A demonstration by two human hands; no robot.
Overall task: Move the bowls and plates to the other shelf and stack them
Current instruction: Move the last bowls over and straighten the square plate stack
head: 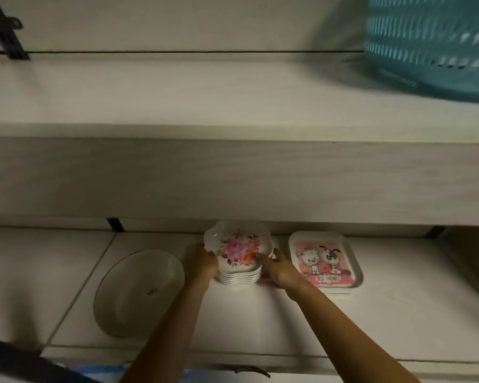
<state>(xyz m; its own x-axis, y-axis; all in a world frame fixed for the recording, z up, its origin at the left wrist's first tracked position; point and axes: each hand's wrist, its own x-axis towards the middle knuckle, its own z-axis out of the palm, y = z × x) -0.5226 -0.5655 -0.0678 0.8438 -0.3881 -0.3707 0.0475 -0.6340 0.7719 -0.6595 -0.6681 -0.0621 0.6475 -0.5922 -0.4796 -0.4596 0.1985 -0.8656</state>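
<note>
Stack of white scalloped bowls (239, 268), pink floral print inside top one, both hands' fingers (262, 258) grasping its sides

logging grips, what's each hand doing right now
Left hand: closed on the left side of the stack of white scalloped floral bowls.
Right hand: closed on the stack's right side.

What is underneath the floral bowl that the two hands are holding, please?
The floral bowl tops a stack of white bowls; only their rims show, so their insides and any patterns are hidden.
</note>
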